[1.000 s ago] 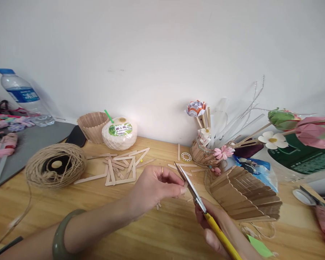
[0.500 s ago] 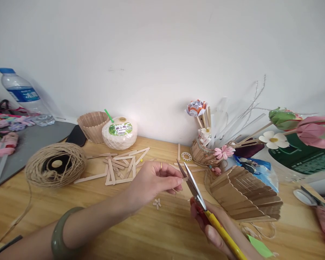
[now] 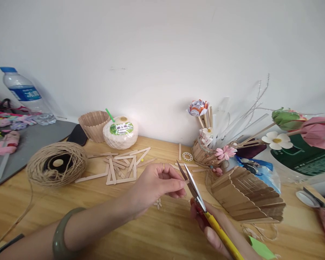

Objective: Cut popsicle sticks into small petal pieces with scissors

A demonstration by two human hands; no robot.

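My left hand point(image 3: 157, 182) pinches a small piece of wooden stick at its fingertips, right beside the scissor blades. My right hand point(image 3: 213, 225) grips yellow-handled scissors point(image 3: 199, 196), whose blades are slightly apart and point up and left around the piece. Small cut-off bits point(image 3: 158, 204) lie on the wooden table point(image 3: 97, 216) just under my left hand. A fan-shaped piece made of glued wooden sticks point(image 3: 246, 195) lies on its side to the right of the scissors.
A pile of loose wooden sticks point(image 3: 121, 166), a ball of twine point(image 3: 56, 164), a stick cup point(image 3: 93, 124), a coconut drink point(image 3: 120, 131), a water bottle point(image 3: 24, 94), a vase of paper flowers point(image 3: 208, 144) and a glue gun point(image 3: 2, 144) surround the work spot.
The scissor blades have opened slightly around the piece. My left hand shifted a little right and up; a few more cut bits lie below it.
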